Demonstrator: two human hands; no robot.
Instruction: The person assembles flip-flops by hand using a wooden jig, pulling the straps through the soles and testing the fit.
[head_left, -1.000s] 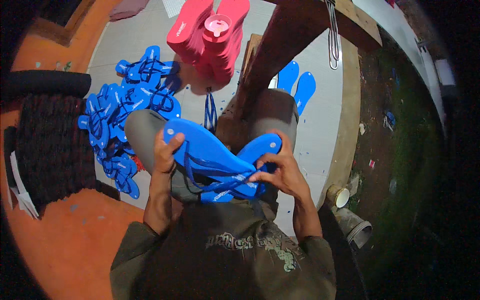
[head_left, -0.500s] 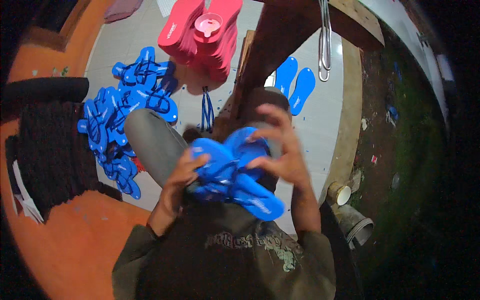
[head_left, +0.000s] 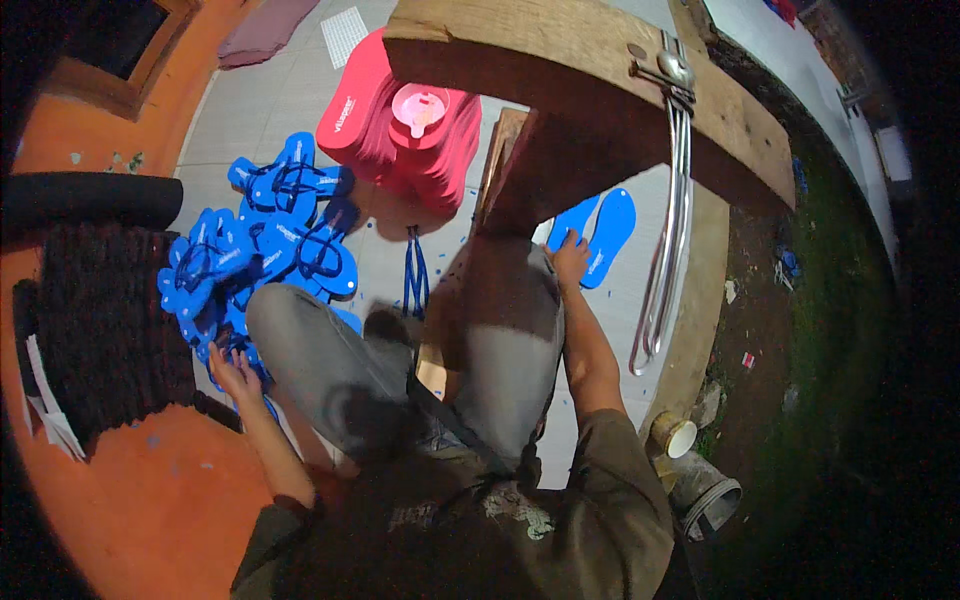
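My left hand (head_left: 236, 376) is at the near edge of a heap of blue flip-flops (head_left: 275, 240) on the floor to the left. Its fingers are spread and nothing lies in them. My right hand (head_left: 571, 260) reaches forward past my right knee, its fingertips touching the near part of a flat blue sole (head_left: 573, 220). They look slightly apart, not closed around it. Close beside it on the right lies a second blue sole (head_left: 610, 238), with no straps on it.
A wooden beam (head_left: 590, 50) stands ahead, metal rods (head_left: 668, 240) hanging from it. Stacked pink soles (head_left: 350, 110) bear a pink dish (head_left: 418, 108). Blue straps (head_left: 415, 275) lie between my knees and the stack. Dark stacked material (head_left: 110, 310) stands left; a bucket (head_left: 708, 495) right.
The blue flip-flops have left my hands. My left hand has moved left to the heap, and my right hand forward to the blue soles. The view has shifted, showing more of the beam.
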